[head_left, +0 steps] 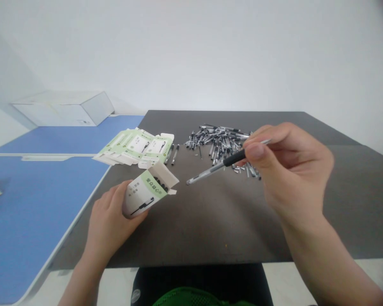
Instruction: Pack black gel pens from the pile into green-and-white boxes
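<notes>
My left hand [110, 219] is closed around a small white and green pen box [146, 192], tilted with its open flap end toward the right. Dark pen ends show inside the opening. Between the thumb and fingers of my right hand [289, 170] is a clear pen [207, 171] with a black grip. It slants down to the left, its far end a short way from the box opening and not touching it. Behind my right hand lies a heap of similar pens [220, 140] on the dark table [204, 233].
Several flat green and white boxes [134, 146] overlap at the table's left side, with a pair of pens [175, 155] beside them. A blue-topped table [44, 191] adjoins on the left, bearing a long white carton [64, 108] at the back. A pale wall stands behind.
</notes>
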`<control>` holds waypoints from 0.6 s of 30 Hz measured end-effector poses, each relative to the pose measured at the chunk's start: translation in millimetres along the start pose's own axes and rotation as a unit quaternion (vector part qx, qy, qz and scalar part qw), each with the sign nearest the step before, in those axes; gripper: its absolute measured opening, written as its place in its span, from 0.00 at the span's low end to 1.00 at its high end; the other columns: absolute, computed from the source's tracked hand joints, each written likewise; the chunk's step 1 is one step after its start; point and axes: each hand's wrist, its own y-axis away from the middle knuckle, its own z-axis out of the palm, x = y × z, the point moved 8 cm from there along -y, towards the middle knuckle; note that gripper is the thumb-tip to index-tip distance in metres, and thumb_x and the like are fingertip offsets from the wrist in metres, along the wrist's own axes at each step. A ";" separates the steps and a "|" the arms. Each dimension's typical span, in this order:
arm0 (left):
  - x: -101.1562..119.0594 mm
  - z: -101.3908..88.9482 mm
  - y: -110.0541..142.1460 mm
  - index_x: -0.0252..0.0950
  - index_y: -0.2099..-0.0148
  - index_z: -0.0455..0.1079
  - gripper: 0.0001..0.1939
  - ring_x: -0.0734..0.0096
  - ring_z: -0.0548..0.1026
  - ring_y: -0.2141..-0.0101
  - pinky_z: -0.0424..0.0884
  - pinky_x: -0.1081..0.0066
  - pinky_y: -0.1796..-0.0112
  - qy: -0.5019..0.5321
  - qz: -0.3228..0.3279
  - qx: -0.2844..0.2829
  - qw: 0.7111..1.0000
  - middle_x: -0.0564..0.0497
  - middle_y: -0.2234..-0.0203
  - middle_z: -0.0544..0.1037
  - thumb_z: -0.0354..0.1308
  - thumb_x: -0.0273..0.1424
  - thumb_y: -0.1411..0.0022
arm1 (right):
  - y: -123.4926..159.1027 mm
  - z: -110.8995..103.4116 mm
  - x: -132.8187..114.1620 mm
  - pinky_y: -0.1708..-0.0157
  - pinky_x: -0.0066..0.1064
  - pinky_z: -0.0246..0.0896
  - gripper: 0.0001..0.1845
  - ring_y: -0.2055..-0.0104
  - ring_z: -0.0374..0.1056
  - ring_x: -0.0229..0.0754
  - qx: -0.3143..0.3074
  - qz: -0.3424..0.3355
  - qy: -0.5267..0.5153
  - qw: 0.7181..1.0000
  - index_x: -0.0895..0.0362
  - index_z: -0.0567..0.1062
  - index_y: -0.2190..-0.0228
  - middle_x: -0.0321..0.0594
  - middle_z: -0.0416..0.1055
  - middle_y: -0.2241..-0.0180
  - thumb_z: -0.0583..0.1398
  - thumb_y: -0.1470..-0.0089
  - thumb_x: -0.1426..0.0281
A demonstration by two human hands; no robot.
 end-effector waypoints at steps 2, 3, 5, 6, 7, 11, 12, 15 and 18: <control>-7.3 10.7 -7.0 0.32 0.38 0.61 0.33 0.36 0.73 0.49 0.68 0.48 0.52 -0.037 0.011 -0.042 0.998 0.33 0.48 0.75 0.57 0.44 0.40 | -1.8 -1.9 23.2 0.73 0.32 0.64 0.11 0.73 0.67 0.37 -0.031 0.051 0.016 0.998 0.52 0.76 0.74 0.35 0.74 0.73 0.69 0.46 0.61; -10.7 17.6 -10.0 0.32 0.38 0.62 0.33 0.36 0.73 0.48 0.68 0.47 0.51 -0.052 0.015 -0.065 0.996 0.33 0.48 0.76 0.56 0.45 0.40 | -1.2 -2.2 36.5 0.75 0.30 0.62 0.13 0.75 0.66 0.36 -0.048 0.080 0.020 0.995 0.53 0.76 0.75 0.34 0.73 0.75 0.69 0.47 0.60; -16.6 33.5 -14.0 0.31 0.37 0.62 0.33 0.36 0.71 0.46 0.67 0.46 0.50 -0.066 0.018 -0.119 0.991 0.33 0.45 0.75 0.54 0.46 0.39 | 2.6 -2.5 62.7 0.78 0.28 0.58 0.18 0.78 0.63 0.34 -0.073 0.135 0.019 0.988 0.55 0.75 0.76 0.33 0.71 0.79 0.70 0.50 0.55; -18.5 39.9 -15.1 0.31 0.37 0.62 0.34 0.36 0.71 0.45 0.66 0.45 0.49 -0.065 0.016 -0.140 0.988 0.33 0.44 0.74 0.52 0.47 0.38 | 5.3 -2.0 74.6 0.79 0.28 0.56 0.20 0.79 0.63 0.34 -0.084 0.161 0.017 0.983 0.55 0.74 0.77 0.33 0.70 0.81 0.70 0.52 0.53; -18.8 43.6 -16.0 0.31 0.36 0.62 0.35 0.36 0.70 0.43 0.65 0.45 0.48 -0.061 0.015 -0.150 0.987 0.32 0.43 0.73 0.52 0.48 0.38 | 8.2 -1.0 85.2 0.80 0.27 0.55 0.22 0.80 0.62 0.34 -0.094 0.185 0.015 0.978 0.56 0.74 0.77 0.33 0.70 0.82 0.71 0.53 0.51; 5.5 24.8 -19.4 0.31 0.35 0.62 0.41 0.32 0.60 0.36 0.54 0.39 0.39 0.007 0.016 -0.065 0.998 0.30 0.37 0.66 0.58 0.51 0.43 | 17.6 10.2 109.9 0.79 0.26 0.54 0.25 0.80 0.61 0.33 -0.117 0.258 -0.009 0.959 0.57 0.74 0.78 0.32 0.69 0.83 0.72 0.58 0.49; 18.3 16.9 -19.6 0.33 0.35 0.63 0.38 0.35 0.60 0.36 0.54 0.41 0.39 0.059 0.017 -0.042 0.997 0.32 0.36 0.66 0.57 0.50 0.41 | 19.5 16.1 111.9 0.79 0.26 0.55 0.25 0.80 0.61 0.33 -0.125 0.271 -0.019 0.954 0.57 0.73 0.78 0.32 0.69 0.83 0.72 0.59 0.50; 69.4 17.3 -19.8 0.39 0.35 0.61 0.28 0.51 0.70 0.42 0.64 0.52 0.42 0.321 0.016 -0.126 0.939 0.40 0.43 0.73 0.48 0.45 0.32 | 25.1 39.9 111.7 0.78 0.25 0.57 0.24 0.79 0.62 0.33 -0.161 0.290 -0.050 0.942 0.58 0.73 0.77 0.31 0.68 0.82 0.72 0.58 0.51; 115.3 35.8 -20.8 0.39 0.50 0.70 0.18 0.63 0.79 0.64 0.73 0.63 0.58 0.482 0.001 -0.253 0.839 0.50 0.68 0.78 0.46 0.43 0.29 | 27.9 64.3 112.9 0.77 0.25 0.59 0.22 0.78 0.64 0.33 -0.213 0.277 -0.070 0.935 0.58 0.73 0.75 0.31 0.69 0.80 0.70 0.54 0.52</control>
